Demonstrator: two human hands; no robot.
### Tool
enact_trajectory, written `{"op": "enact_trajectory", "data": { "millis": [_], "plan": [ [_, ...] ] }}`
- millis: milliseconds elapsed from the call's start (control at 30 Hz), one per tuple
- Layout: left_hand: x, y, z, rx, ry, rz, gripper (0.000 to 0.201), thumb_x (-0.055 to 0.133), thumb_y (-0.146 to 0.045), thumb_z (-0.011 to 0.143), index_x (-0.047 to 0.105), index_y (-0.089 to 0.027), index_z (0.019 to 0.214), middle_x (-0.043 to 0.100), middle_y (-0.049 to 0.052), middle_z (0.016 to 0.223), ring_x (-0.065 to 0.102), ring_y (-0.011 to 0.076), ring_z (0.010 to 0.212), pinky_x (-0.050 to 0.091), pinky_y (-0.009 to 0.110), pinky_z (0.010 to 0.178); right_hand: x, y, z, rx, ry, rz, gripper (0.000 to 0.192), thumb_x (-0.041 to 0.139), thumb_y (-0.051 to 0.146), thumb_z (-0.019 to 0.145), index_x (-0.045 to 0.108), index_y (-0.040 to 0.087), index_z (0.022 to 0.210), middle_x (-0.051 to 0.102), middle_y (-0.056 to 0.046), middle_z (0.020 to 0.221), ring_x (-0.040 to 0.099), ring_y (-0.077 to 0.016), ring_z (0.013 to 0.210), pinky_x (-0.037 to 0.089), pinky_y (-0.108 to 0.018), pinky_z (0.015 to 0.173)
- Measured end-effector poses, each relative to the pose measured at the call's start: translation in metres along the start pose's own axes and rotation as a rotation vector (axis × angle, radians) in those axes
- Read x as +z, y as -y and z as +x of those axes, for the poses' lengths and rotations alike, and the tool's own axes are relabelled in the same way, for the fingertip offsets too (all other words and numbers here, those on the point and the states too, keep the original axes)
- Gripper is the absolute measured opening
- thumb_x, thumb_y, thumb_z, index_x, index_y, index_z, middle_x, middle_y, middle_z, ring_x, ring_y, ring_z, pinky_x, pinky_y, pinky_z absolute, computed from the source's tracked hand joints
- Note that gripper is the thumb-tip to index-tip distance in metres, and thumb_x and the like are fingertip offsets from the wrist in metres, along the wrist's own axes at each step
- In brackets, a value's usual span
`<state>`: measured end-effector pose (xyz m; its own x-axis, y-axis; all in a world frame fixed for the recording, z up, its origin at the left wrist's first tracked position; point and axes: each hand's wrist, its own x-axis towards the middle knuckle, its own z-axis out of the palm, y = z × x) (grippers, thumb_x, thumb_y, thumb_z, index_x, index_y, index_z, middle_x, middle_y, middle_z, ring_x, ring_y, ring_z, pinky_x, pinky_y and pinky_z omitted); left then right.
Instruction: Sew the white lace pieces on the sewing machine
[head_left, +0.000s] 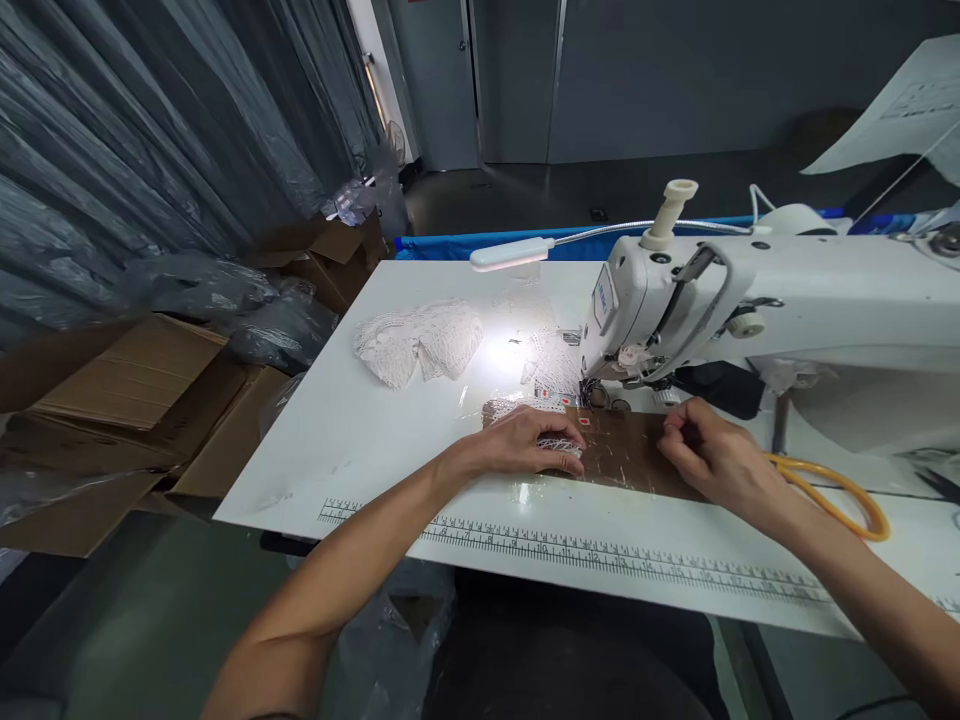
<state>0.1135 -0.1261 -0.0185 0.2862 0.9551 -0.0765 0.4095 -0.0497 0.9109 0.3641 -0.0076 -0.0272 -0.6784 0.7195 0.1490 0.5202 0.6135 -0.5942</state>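
Observation:
A piece of white lace (559, 447) lies under my left hand (517, 442), showing between its curved fingers and thumb. The hand presses it onto a brown board (626, 452) in front of the sewing machine (675, 310). More lace (555, 360) runs beside the needle area, under the lamp's glare. My right hand (709, 455) rests at the board's right end, its thumb and fingers drawn together; whatever is between them cannot be made out. A yellow-orange scissors handle (847, 490) lies beside my right wrist. Further back left sits a pile of white lace pieces (420, 340).
A white lamp (512, 254) on a bendable arm hangs over the white table (360, 440). A printed ruler (592, 552) runs along the front edge. Open cardboard boxes (135, 400) and plastic bags stand on the floor at left. A paper sheet (900, 105) hangs upper right.

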Motion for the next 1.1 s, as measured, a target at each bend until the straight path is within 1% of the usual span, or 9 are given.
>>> {"op": "enact_trajectory", "data": {
  "millis": [133,300,467,600,767,867,900,967,1100],
  "plan": [
    [-0.001,0.004,0.0,0.024,-0.014,-0.06,0.058,0.076,-0.03,0.075,0.052,-0.021,0.127,0.065,0.003,0.093,0.059,0.0149,0.087,0.045,0.031,0.079,0.001,0.015,-0.007,0.22,0.225,0.293,0.039,0.043,0.055,0.091,0.054,0.02,0.104,0.043,0.005,0.052,0.041,-0.0119,0.044,0.033,-0.024,0.043],
    [0.003,0.007,-0.001,-0.003,-0.077,-0.08,0.06,0.074,-0.032,0.078,0.046,-0.021,0.131,0.063,0.0,0.082,0.058,0.0137,0.077,0.043,0.032,0.076,0.026,0.041,0.006,0.22,0.337,0.522,0.045,0.048,0.058,0.088,0.062,0.018,0.106,0.059,-0.001,0.067,0.054,-0.0129,0.055,0.038,-0.024,0.048],
    [0.006,0.001,-0.002,-0.022,-0.091,-0.076,0.063,0.071,-0.027,0.08,0.041,-0.019,0.134,0.066,0.0,0.084,0.06,0.0133,0.079,0.043,0.031,0.077,0.043,0.061,0.013,0.109,0.245,0.388,0.034,0.057,0.053,0.084,0.071,0.022,0.091,0.065,-0.001,0.072,0.054,-0.0138,0.062,0.039,-0.026,0.057],
    [0.008,0.001,-0.003,-0.03,-0.122,-0.07,0.063,0.071,-0.025,0.08,0.04,-0.018,0.134,0.065,-0.001,0.082,0.059,0.0125,0.077,0.044,0.029,0.075,0.051,0.068,0.012,0.198,0.109,0.469,0.038,0.06,0.055,0.08,0.07,0.018,0.077,0.059,-0.002,0.063,0.049,-0.013,0.056,0.036,-0.026,0.052],
    [0.005,-0.002,-0.005,-0.017,-0.137,0.009,0.065,0.072,-0.027,0.078,0.042,-0.017,0.135,0.066,0.0,0.081,0.061,0.0128,0.076,0.046,0.028,0.073,0.026,0.058,-0.008,0.32,0.086,0.816,0.04,0.066,0.056,0.077,0.061,0.017,0.072,0.047,0.002,0.056,0.038,-0.0081,0.048,0.029,-0.022,0.044],
    [0.006,-0.019,-0.012,0.08,-0.099,0.139,0.058,0.076,-0.031,0.074,0.053,-0.019,0.126,0.07,0.005,0.092,0.064,0.0158,0.08,0.05,0.03,0.074,-0.005,0.046,-0.038,0.079,0.333,0.758,0.043,0.052,0.05,0.091,0.056,0.017,0.063,0.049,0.0,0.06,0.044,-0.0091,0.052,0.035,-0.023,0.049],
    [0.007,-0.025,-0.016,0.13,-0.107,0.227,0.04,0.075,-0.034,0.074,0.063,-0.02,0.11,0.07,0.006,0.096,0.065,0.0174,0.083,0.051,0.032,0.077,-0.015,0.041,-0.048,-0.001,0.373,0.687,0.042,0.048,0.046,0.094,0.058,0.018,0.065,0.053,-0.002,0.069,0.048,-0.0104,0.058,0.038,-0.024,0.053],
    [0.011,-0.034,-0.021,0.235,-0.168,0.452,0.013,0.066,-0.035,0.081,0.069,-0.022,0.08,0.069,0.006,0.107,0.065,0.0223,0.095,0.051,0.04,0.087,-0.03,0.028,-0.064,-0.062,0.179,0.484,0.033,0.047,0.04,0.095,0.061,0.019,0.074,0.058,-0.006,0.09,0.055,-0.0139,0.076,0.043,-0.026,0.062],
    [0.022,-0.032,-0.009,0.509,-0.254,0.751,0.016,0.054,-0.025,0.087,0.068,-0.03,0.093,0.07,0.005,0.105,0.068,0.0209,0.092,0.057,0.036,0.082,-0.054,-0.02,-0.076,0.051,-0.727,0.159,0.017,0.057,0.037,0.088,0.057,0.02,0.09,0.058,-0.008,0.096,0.055,-0.0185,0.087,0.046,-0.034,0.077]
  ]
}}
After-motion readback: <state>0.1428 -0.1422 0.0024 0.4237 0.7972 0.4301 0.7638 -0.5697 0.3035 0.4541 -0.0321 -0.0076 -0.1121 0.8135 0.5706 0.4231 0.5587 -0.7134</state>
